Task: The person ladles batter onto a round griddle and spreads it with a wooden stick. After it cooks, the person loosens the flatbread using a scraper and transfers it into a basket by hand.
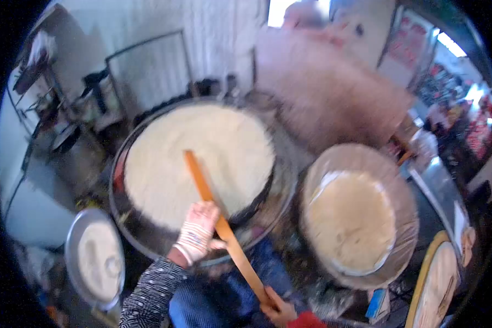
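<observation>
A long flat wooden spatula (240, 259) slants across the middle of the head view. Its far end lies on a wide, round, pale sheet of batter (224, 136) that covers a large round griddle (265, 205). My left hand (198, 229), in a whitish knit glove, is closed around the spatula about midway, near the griddle's front edge. At the near end, my right hand (279, 309), bare with a red cuff, is wrapped round the handle. Some of the view is blurred by motion.
A basin (71, 257) of whitish liquid stands at left. To the right is a container lined with plastic (404, 218), holding a round, tan layer. A large brown sheet (333, 93) hangs behind it. A yellow-rimmed round board (421, 284) sits at lower right.
</observation>
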The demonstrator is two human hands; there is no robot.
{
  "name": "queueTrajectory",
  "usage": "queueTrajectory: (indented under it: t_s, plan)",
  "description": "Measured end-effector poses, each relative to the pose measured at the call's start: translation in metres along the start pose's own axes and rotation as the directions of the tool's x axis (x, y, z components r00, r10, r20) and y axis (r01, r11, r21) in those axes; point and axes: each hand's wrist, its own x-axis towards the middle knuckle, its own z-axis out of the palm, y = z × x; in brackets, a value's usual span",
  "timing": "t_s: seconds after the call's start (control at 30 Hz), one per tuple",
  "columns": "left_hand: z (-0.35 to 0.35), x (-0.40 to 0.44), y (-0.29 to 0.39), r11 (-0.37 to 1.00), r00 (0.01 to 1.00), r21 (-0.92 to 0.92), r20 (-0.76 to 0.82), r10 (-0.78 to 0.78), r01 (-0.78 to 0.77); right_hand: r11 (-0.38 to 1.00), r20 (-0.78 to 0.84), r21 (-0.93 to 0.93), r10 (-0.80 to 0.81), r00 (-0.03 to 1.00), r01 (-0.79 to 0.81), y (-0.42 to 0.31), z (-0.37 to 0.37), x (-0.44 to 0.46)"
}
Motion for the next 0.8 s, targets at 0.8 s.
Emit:
queueTrajectory:
  t_s: [0.8]
  plan:
    - [0.041,-0.184,-0.117,0.919,0.868,-0.267,-0.331,-0.369,0.289,0.989,0.443,-0.055,-0.096,0.891,0.134,-0.073,0.038,0.1]
